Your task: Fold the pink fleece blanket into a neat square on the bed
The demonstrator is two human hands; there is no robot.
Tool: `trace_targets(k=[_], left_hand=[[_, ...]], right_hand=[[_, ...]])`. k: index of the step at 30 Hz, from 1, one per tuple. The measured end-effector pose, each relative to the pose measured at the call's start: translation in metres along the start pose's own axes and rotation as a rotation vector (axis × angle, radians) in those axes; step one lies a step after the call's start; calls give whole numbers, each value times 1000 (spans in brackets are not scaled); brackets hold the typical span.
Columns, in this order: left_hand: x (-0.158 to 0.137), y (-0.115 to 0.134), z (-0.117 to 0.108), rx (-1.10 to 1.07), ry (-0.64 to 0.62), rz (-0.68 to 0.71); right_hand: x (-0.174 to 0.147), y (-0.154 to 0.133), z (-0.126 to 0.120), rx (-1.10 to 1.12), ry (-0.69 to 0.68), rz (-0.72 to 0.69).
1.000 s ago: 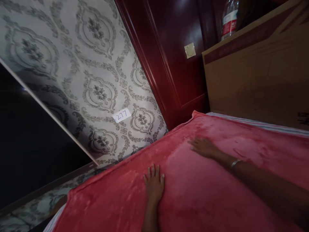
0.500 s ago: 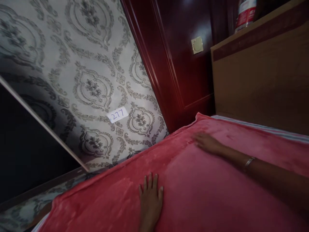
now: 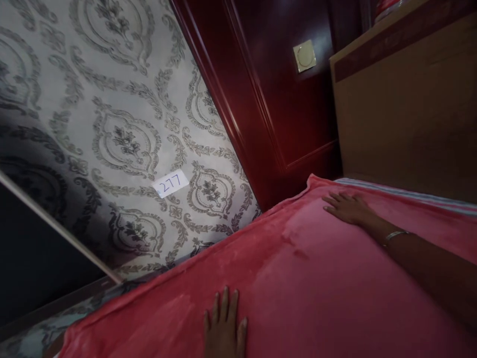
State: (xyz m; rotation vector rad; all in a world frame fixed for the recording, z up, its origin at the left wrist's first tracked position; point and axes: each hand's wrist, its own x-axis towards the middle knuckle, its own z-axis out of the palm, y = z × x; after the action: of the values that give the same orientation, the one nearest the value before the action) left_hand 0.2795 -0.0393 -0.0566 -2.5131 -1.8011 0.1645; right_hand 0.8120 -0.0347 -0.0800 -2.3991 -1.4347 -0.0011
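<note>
A plush red-pink blanket point(image 3: 298, 293) lies spread out over the surface before me, its pile lighter in some patches and darker in others. At the bottom middle, my left hand point(image 3: 224, 328) rests flat on it with fingers spread. My right hand point(image 3: 348, 208), a silver bracelet on its wrist, lies palm down near the blanket's far right corner, fingers apart. Neither hand holds anything. From under the far right edge a striped cloth point(image 3: 406, 198) shows.
A large cardboard box point(image 3: 406, 104) stands behind the far right edge. Beyond are a dark red wooden panel point(image 3: 298, 114) with a square switch plate point(image 3: 304, 56) and a patterned wall point(image 3: 164, 119) bearing a paper label point(image 3: 170, 183) marked 277. A dark panel point(image 3: 33, 248) is at left.
My right hand has slid right across the blanket, leaving dark marks in the pile where it was. My left hand appears slightly lower as the view has shifted.
</note>
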Motion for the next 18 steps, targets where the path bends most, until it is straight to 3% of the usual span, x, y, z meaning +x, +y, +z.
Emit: trace_targets(k=[3,5,7,12,18], left_hand=[[19,15,-31,-83,30,81],[39,36,-51,-144,120,159],[60,61,-60,-173,108,240],[86,103,-41,-139,46,351],[83,102,-30,-121,76,362]], right_hand=[[3,-1,5,-16,-13,20],[3,-1,6,-34,-24,27],[3,2,4,-54,-42,27],[11,10,0,-104,-83,9],[57,3,10,-91,-53,-196]])
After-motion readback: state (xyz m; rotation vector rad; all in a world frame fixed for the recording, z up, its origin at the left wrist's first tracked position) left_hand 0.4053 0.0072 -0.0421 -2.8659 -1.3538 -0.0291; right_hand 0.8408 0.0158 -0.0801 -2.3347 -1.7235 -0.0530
